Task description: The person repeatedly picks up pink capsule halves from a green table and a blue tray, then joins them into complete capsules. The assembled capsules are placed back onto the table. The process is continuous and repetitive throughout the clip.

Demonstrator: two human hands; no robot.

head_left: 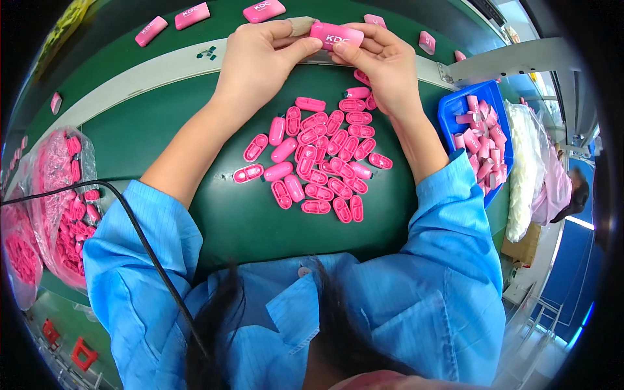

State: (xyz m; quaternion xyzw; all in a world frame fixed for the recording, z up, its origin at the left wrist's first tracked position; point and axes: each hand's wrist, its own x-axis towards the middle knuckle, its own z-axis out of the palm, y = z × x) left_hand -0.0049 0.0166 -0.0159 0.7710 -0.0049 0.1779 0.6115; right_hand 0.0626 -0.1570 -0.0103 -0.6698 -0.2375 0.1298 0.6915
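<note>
Between my two hands, at the far side of the table, is a pink plastic casing with white lettering. My left hand pinches its left end between thumb and fingers; a pale finger cot covers a fingertip. My right hand is closed on the right end, its thumb across the front. Below my hands, many small pink oval caps lie scattered on the green table. Most show their hollow, ribbed side; some lie smooth side up.
A blue bin of pink sleeves stands at right. Clear bags of pink parts lie at left. Beyond a pale rail, several pink casings rest on a green surface. A black cable crosses my left sleeve. Another person sits far right.
</note>
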